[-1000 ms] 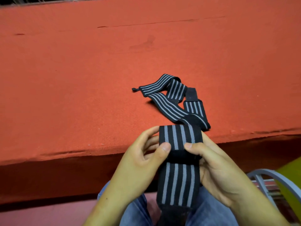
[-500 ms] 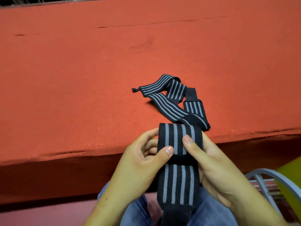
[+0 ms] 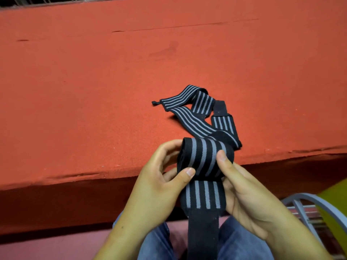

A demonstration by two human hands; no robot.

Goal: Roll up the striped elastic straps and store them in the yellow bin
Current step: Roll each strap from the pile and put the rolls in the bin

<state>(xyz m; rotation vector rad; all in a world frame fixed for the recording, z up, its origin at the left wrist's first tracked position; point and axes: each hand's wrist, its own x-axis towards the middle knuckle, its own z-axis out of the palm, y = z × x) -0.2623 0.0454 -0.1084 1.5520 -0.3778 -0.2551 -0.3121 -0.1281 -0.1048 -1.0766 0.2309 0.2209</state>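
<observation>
The red felt-covered bench (image 3: 112,91) carried a loose black strap with grey stripes (image 3: 189,117), crumpled by its front edge. Just off that edge, a half-rolled striped elastic strap (image 3: 204,156) was pinched by both hands, the left hand (image 3: 155,186) and right hand (image 3: 249,196) each with a thumb on its face and fingers behind. Rolling it well probably meant keeping the edges flush and the hanging tail taut. The yellow bin (image 3: 336,201) was mostly cut off at lower right, and the tail's end ran out of view.
</observation>
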